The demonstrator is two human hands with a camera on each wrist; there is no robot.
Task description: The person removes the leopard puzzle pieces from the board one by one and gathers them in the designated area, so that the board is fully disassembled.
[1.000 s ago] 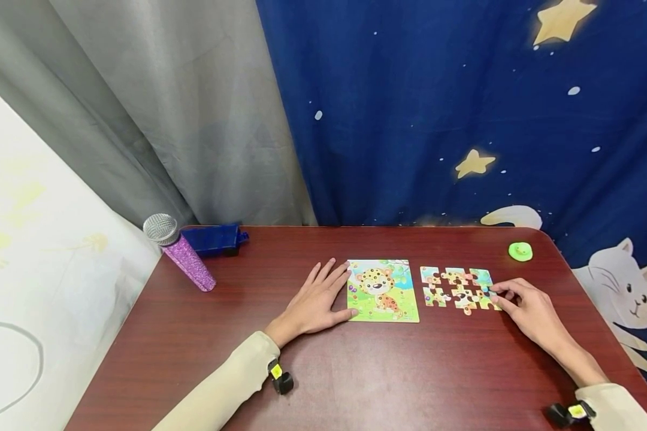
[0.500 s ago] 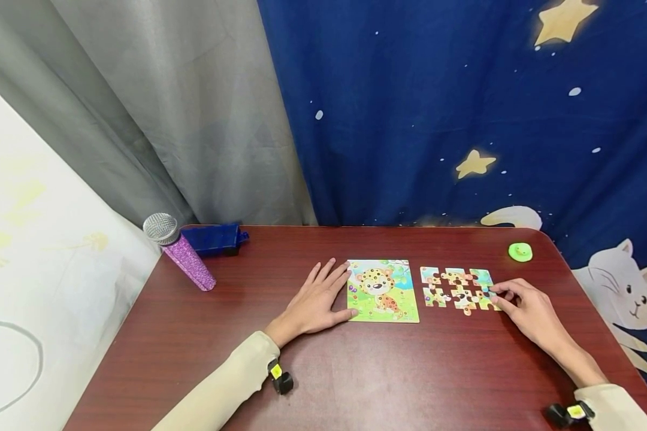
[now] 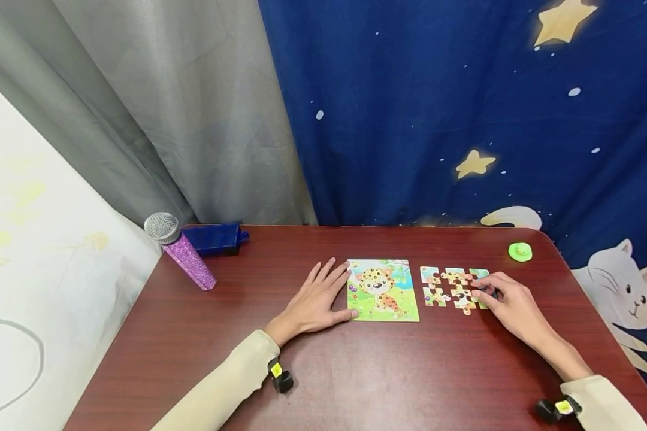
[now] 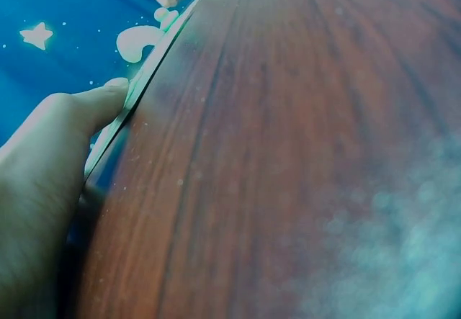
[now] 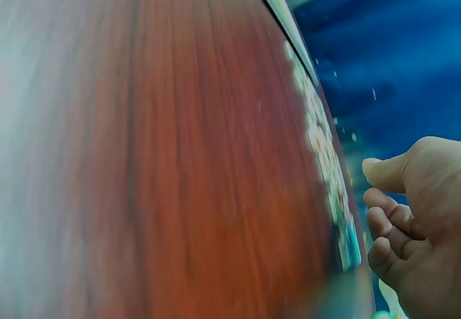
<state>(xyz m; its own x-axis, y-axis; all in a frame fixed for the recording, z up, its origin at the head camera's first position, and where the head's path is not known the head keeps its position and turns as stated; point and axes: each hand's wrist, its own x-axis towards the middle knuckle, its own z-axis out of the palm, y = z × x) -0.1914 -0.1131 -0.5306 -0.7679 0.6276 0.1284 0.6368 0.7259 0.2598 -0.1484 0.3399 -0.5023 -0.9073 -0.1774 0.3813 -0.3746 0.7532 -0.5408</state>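
In the head view my left hand [image 3: 315, 304] lies spread on the table, thumb and fingertips at the left edge of a square leopard picture board [image 3: 383, 291]. The left wrist view shows that thumb [image 4: 101, 106] on the board's edge. To the board's right lie several loose jigsaw pieces [image 3: 455, 276] in two rows, small gaps between them. My right hand [image 3: 512, 305] hovers over their right end and covers part of them. Thumb and index finger stand slightly apart there; in the right wrist view the other fingers [image 5: 389, 225] curl loosely, with nothing seen in them.
A purple glitter microphone [image 3: 194, 263] leans at the left, beside a dark blue object [image 3: 212, 238] at the back edge. Toward the back right corner sits a small green duck toy [image 3: 520, 251]. Curtains [image 3: 437, 120] hang behind the brown table [image 3: 356, 377].
My right hand has shifted a little left, from the right edge of the jigsaw pieces to over the right-hand ones. My left hand and the board have stayed put.
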